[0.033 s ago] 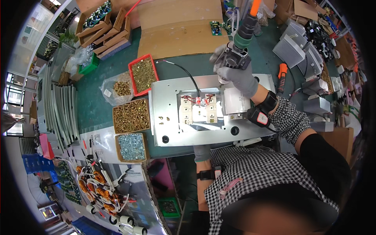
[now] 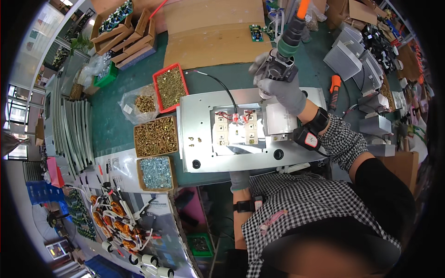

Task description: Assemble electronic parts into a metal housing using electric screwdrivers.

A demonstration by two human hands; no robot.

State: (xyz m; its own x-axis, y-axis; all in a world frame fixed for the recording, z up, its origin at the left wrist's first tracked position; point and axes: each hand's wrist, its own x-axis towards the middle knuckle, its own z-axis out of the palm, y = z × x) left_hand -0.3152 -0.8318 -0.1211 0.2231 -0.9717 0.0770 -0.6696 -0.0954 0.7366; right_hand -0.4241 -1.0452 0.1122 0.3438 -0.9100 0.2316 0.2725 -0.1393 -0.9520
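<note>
My right hand (image 2: 279, 85), in a grey glove, is closed round a black and green power screwdriver (image 2: 289, 44) with an orange top, held upright. It is over the far edge of a silver metal panel (image 2: 197, 134), next to a white cylinder (image 2: 281, 119) lying on it. Mid-panel, cream terminal blocks (image 2: 221, 129) flank a cutout, with red wires and a black cable (image 2: 227, 88) at their far ends. A few brass screws (image 2: 192, 139) lie on the panel's left. My left hand (image 2: 239, 180), also gloved, reaches under the near edge, its fingers hidden.
Left of the panel are a red tray (image 2: 186, 88) of small brass parts, a bag of fasteners (image 2: 144, 104), and boxes of brass screws (image 2: 156, 136) and silvery hardware (image 2: 156, 173). An orange-handled tool (image 2: 334, 90) and finned heatsinks (image 2: 343, 60) lie to the right.
</note>
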